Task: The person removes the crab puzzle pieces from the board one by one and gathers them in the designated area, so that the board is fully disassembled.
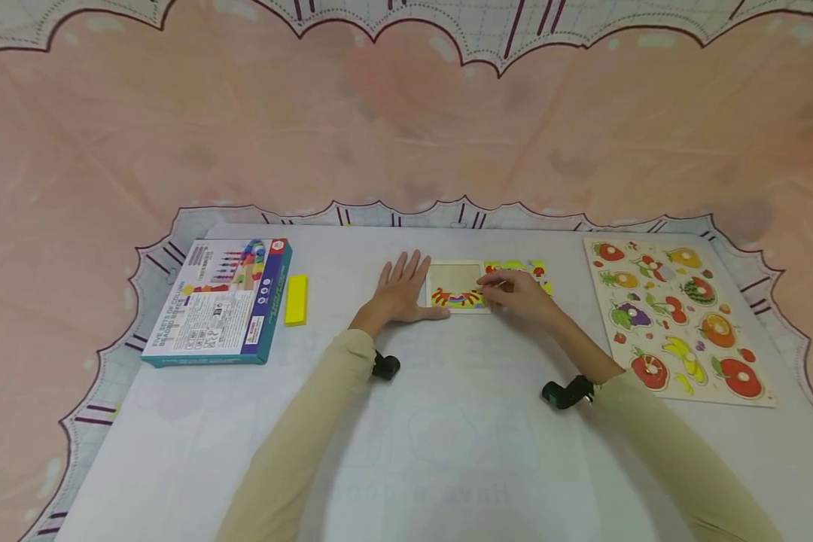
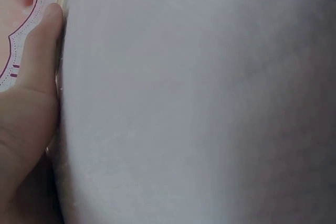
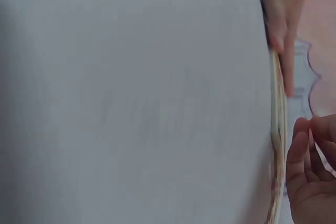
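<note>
A shallow, pale-rimmed puzzle tray [image 1: 456,263] lies on the table in the head view. Along its near side is a strip of colourful puzzle pieces [image 1: 457,299] with a rainbow and red rays; the rest of its floor is bare. My left hand [image 1: 401,292] rests flat beside the tray's left edge, fingers spread, thumb pointing along the near edge. Over the tray's right rim is my right hand [image 1: 518,295], its fingers bent and thumb and fingertips close together. I cannot tell whether a piece is between them. Partly behind that hand lies a yellow patterned puzzle [image 1: 515,266].
At the left lies a blue and white box [image 1: 217,301], with a yellow block [image 1: 296,299] beside it. A large fruit puzzle board [image 1: 680,320] lies at the right. All of this is on a white-covered table [image 1: 447,421] with a scalloped printed border.
</note>
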Demonstrator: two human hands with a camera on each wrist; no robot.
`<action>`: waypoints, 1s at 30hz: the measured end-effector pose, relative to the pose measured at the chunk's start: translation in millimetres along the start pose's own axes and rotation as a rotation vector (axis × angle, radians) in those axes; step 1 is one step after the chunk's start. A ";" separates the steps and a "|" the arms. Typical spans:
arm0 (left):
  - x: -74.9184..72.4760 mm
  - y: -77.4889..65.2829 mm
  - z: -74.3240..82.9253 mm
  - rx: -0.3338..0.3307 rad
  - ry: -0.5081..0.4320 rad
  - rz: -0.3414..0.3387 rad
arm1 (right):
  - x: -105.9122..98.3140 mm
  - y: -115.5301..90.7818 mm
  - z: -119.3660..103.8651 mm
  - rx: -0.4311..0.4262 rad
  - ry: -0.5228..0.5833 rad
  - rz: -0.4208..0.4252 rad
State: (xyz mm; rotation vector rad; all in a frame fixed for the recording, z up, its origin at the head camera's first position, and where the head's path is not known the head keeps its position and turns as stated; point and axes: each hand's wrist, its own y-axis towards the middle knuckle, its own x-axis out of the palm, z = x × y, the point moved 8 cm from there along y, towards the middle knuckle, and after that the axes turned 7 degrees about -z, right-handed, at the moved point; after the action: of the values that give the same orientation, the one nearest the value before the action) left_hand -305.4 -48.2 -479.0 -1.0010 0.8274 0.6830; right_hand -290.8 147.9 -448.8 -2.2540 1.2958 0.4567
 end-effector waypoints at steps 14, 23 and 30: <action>3.6 3.0 -1.8 0.016 -0.002 -0.030 | 31.6 25.0 -26.4 -0.008 -0.082 -0.046; -0.3 -1.6 -0.7 0.024 0.008 -0.026 | 38.9 33.1 -37.2 -0.066 -0.092 -0.057; -0.8 -2.9 -0.1 0.030 0.008 -0.024 | 46.8 34.8 -29.1 -0.047 -0.044 -0.099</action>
State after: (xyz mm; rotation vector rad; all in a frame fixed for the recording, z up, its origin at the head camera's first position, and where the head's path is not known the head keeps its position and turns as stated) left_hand -303.5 -49.5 -477.1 -0.9855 0.8290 0.6442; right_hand -296.8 83.7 -457.7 -2.3216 1.1571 0.5032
